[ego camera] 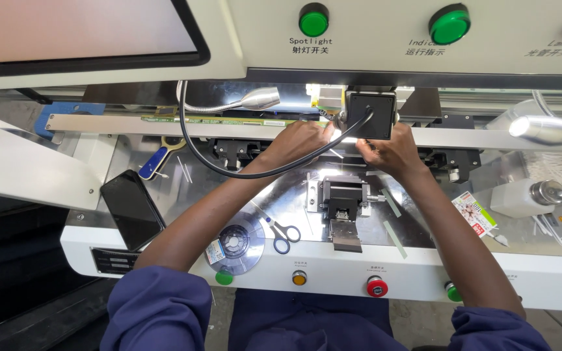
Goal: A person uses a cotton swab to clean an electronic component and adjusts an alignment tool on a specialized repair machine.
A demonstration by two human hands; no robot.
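Here both hands (300, 140) (385, 153) meet under the black camera block (371, 114), cable (229, 170) crossing; each grip seemingly pinched, contents unclear.

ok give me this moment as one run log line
left hand at lit spot under black head block | right hand beside it | scissors idle on deck | grips: unclear

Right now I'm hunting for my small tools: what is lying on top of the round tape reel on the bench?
The tape reel carries a small printed label at its left edge, and the scissors lie against its right edge. The person's left forearm covers the reel's upper left part.
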